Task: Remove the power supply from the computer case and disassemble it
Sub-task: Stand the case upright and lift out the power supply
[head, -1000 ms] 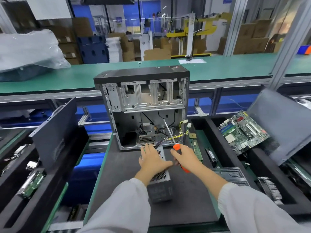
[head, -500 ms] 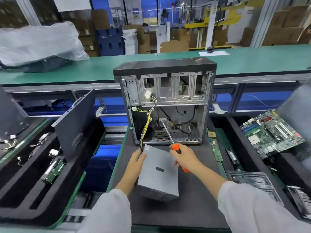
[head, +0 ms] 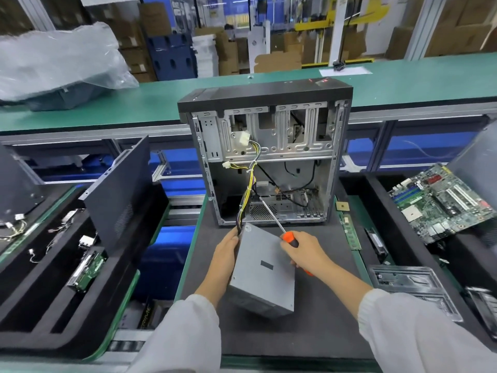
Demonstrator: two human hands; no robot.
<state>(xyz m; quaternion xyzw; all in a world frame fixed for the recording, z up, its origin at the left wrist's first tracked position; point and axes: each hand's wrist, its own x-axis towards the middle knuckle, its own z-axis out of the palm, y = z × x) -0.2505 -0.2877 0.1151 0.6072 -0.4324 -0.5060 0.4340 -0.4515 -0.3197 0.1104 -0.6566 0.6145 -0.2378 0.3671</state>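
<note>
My left hand (head: 224,255) grips left edge of power supply (head: 265,267), frame centre, below open computer case (head: 266,152). My right hand (head: 304,250) clamps orange-handled screwdriver (head: 289,238), tip toward case.

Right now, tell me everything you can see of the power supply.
The power supply is a plain grey metal box with a small dark label on its top face. It sits out of the computer case, tilted, on the dark mat in front of it. A yellow-and-black cable bundle runs from its far corner up into the case. The left hand grips its left side; the right hand, holding an orange-handled screwdriver, rests at its right edge.
</note>
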